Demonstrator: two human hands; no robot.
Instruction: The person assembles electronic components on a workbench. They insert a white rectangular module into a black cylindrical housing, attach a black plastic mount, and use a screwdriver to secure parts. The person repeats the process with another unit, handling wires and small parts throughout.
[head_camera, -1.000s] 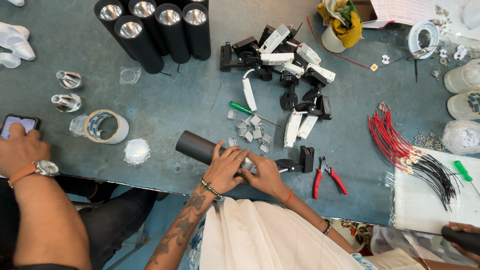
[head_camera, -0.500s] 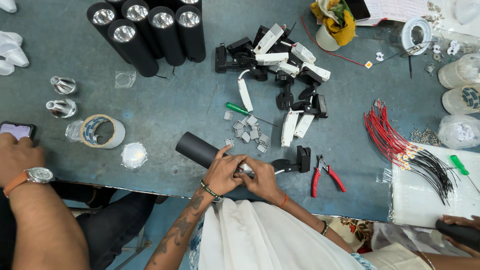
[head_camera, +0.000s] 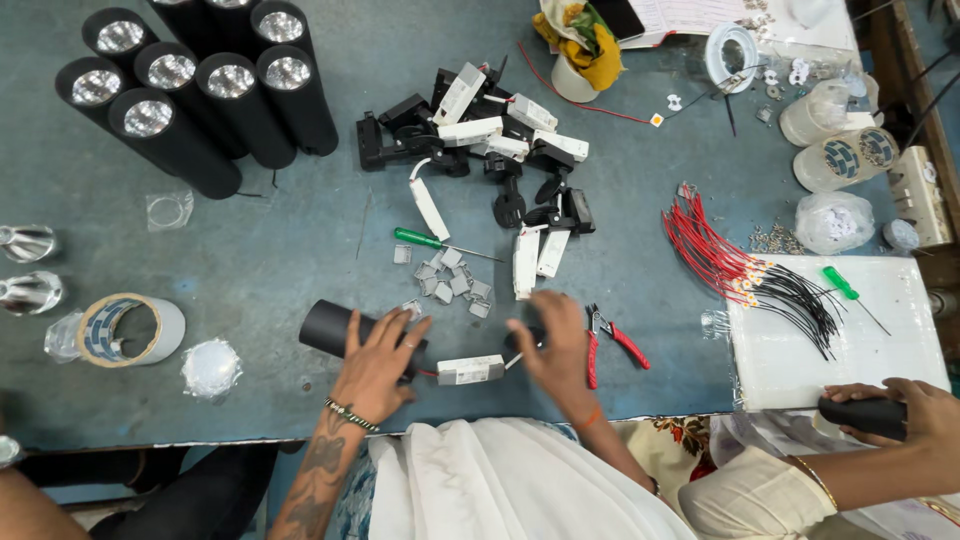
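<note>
Currently assembling: left hand (head_camera: 378, 355) lies flat-fingered on black cylinder housing (head_camera: 335, 327) at near table edge; right hand (head_camera: 556, 345) curls over black bracket. White driver box (head_camera: 470, 370) between them likely needs attaching next.

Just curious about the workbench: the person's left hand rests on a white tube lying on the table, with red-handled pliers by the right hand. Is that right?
Not quite: the tube under the left hand is black, not white, as the head view shows. It does lie on the table, and the red-handled pliers are beside the right hand.
</note>
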